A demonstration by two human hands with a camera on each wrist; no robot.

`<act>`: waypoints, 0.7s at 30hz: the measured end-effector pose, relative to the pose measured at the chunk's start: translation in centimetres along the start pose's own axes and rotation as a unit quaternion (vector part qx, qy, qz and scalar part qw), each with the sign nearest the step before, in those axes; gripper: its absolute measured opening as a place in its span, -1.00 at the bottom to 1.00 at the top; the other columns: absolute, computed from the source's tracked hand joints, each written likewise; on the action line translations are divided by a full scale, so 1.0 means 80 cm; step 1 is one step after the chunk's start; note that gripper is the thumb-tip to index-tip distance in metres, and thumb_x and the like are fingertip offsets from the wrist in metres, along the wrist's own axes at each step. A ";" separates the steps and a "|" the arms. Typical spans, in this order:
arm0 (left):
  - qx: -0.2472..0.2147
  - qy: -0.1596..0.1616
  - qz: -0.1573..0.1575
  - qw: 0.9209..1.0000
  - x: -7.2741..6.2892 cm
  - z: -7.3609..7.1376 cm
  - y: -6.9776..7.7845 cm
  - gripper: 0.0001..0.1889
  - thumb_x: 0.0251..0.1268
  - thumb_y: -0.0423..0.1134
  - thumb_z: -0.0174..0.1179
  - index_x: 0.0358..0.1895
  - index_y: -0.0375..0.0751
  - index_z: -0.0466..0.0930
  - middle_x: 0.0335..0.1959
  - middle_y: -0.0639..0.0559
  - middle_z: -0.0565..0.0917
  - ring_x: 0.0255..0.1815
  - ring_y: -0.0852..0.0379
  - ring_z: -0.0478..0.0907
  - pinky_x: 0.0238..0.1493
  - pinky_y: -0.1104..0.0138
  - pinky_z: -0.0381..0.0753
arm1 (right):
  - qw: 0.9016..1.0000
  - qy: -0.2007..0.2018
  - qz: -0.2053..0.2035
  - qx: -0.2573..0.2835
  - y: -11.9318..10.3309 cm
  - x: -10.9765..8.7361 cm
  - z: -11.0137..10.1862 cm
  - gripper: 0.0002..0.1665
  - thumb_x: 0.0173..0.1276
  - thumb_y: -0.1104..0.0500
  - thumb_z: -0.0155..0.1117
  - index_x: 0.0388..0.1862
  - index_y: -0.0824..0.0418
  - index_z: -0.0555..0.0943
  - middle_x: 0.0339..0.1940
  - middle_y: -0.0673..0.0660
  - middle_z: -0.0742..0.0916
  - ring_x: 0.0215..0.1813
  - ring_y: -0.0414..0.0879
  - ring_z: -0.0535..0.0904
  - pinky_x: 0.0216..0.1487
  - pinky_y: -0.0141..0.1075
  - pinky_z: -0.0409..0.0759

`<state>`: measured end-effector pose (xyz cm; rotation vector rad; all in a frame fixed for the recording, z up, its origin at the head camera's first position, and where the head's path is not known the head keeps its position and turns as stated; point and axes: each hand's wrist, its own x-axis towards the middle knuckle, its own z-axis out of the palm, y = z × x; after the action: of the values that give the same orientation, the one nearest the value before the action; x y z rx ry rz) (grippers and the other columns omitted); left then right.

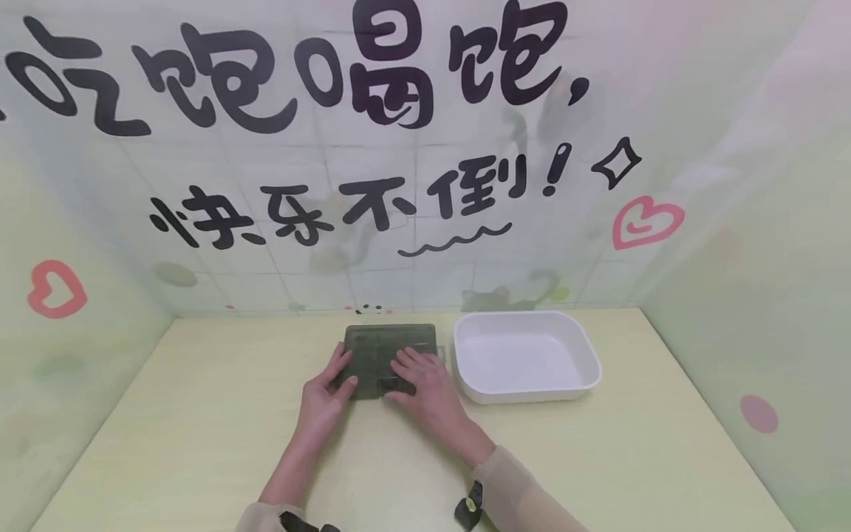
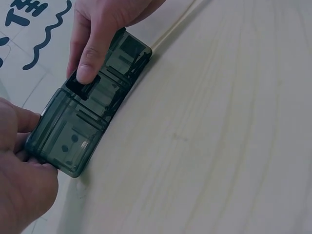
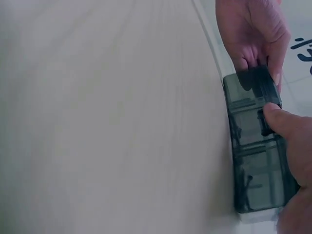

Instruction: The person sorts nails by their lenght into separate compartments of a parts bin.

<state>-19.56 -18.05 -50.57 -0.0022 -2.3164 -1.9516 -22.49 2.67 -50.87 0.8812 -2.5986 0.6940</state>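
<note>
A dark green, see-through compartment box (image 1: 375,338) lies flat on the table, and dividers show through it. At its left end my left hand (image 1: 321,399) grips the box, thumb at the near corner and fingers along the side. My right hand (image 1: 432,386) rests on the right part of the lid with its fingers stretched out. Its thumb (image 2: 89,66) presses at a dark clasp (image 2: 80,91) on the box's near edge. In the right wrist view the right thumb covers part of this clasp.
A white rectangular tub (image 1: 525,362) stands just right of the box. Behind the pale wooden table (image 1: 199,414) rises a wall (image 1: 372,281) with black lettering. Side panels (image 1: 751,318) close off the left and right.
</note>
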 end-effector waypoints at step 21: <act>0.035 0.002 0.018 0.999 0.004 -0.001 -0.003 -0.47 0.48 -0.52 0.10 0.47 -0.48 0.31 0.64 -0.15 0.09 0.62 -0.15 0.02 0.40 0.49 0.23 | 0.977 0.088 -0.124 -0.146 0.003 0.010 0.003 -0.49 0.28 -0.16 0.44 0.06 0.15 0.78 0.13 0.13 0.76 0.23 0.00 0.67 0.32 -0.16 0.60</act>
<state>-19.85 -18.19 -50.81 -0.0320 -2.3639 -1.8508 -23.31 2.35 -50.83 0.9781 -2.3029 0.2959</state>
